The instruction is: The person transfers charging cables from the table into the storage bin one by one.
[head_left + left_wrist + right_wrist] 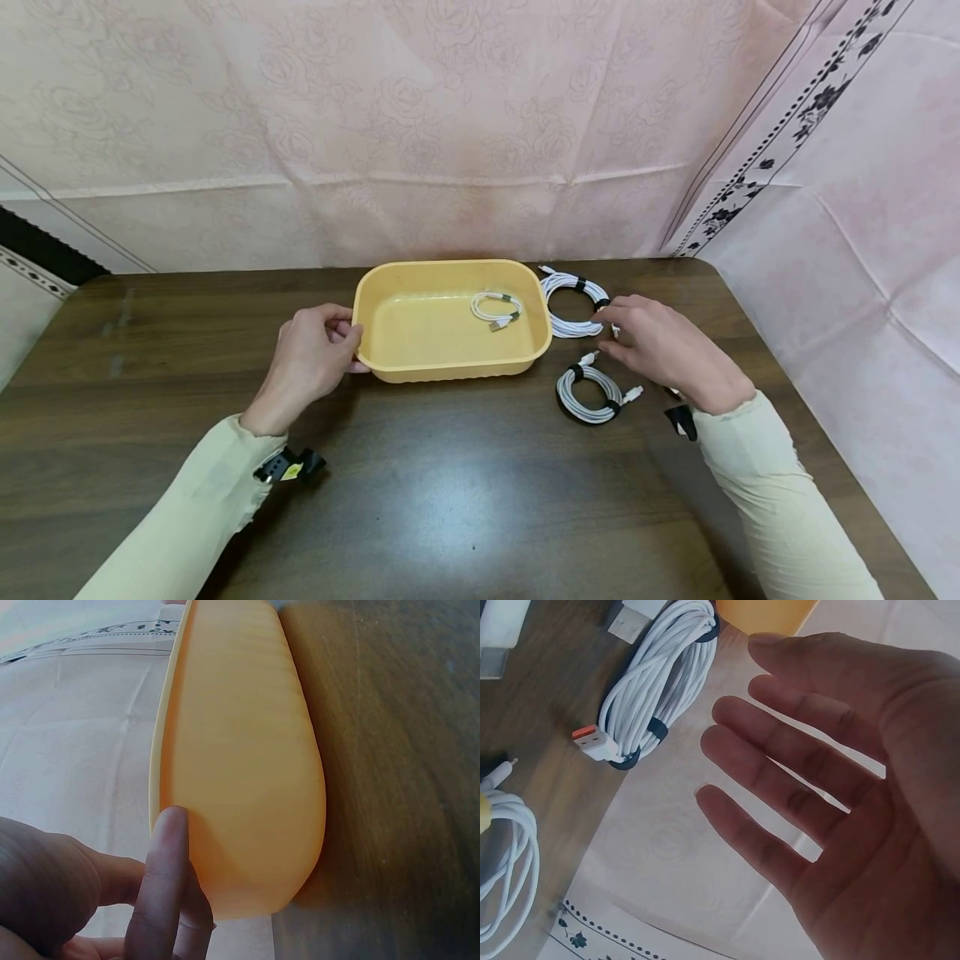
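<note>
Currently, the head view shows the left hand (311, 350) pinching the left end of the tray (420, 333), which sits on the table (450, 517). The small coil (491, 317) lies inside, toward the right end. Outside, the large coil (573, 330) lies just beside that end; the near coil (587, 414) rests closer to the person. The right hand (648, 346) reaches over the large coil's right side.

Left wrist view: one finger lies along the tray's wall, near the rim.

Right wrist view: the right hand is wide, fingers extended and apart, holding nothing. The large coil, with its orange-tipped plug (594, 742), lies beyond the fingertips. Part of another coil (525, 825) shows at the left edge.

Step in hand, as judged: steadying the tray while reaching for a coil. Next move calls for closing thumb and fingers round one coil, loose plugs included.
</note>
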A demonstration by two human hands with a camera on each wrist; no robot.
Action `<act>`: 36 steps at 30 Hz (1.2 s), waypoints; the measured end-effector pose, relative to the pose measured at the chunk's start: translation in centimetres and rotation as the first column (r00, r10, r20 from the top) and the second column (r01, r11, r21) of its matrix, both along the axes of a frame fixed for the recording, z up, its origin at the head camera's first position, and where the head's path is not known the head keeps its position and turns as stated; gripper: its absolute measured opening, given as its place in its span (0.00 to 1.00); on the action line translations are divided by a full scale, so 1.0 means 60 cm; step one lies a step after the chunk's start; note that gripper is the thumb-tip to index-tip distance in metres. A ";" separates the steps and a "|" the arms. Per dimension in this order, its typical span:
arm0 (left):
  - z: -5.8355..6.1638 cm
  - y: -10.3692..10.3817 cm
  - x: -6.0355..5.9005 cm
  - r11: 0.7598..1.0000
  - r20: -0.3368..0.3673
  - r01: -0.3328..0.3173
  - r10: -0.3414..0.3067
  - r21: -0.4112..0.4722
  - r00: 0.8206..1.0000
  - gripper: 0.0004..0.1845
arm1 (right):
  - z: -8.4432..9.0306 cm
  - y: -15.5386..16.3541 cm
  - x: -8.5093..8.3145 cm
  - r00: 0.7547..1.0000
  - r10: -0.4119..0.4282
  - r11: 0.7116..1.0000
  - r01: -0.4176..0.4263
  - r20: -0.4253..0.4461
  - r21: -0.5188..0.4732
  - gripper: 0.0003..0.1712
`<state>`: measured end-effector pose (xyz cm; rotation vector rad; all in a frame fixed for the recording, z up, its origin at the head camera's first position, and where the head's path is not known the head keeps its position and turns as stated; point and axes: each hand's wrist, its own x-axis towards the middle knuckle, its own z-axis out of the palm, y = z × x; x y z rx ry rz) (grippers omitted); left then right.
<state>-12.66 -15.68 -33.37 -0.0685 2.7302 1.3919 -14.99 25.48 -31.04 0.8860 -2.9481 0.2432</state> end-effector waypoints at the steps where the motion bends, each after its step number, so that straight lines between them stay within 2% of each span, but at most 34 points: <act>1: 0.000 0.000 0.000 1.000 -0.002 -0.001 0.001 -0.002 1.000 0.18 | 0.000 0.001 0.001 1.000 -0.006 1.000 0.006 0.006 0.002 0.16; 36: 0.002 0.000 -0.001 1.000 0.026 -0.001 0.001 -0.007 1.000 0.19 | -0.008 0.046 0.022 0.996 -0.076 0.997 0.076 0.044 -0.011 0.13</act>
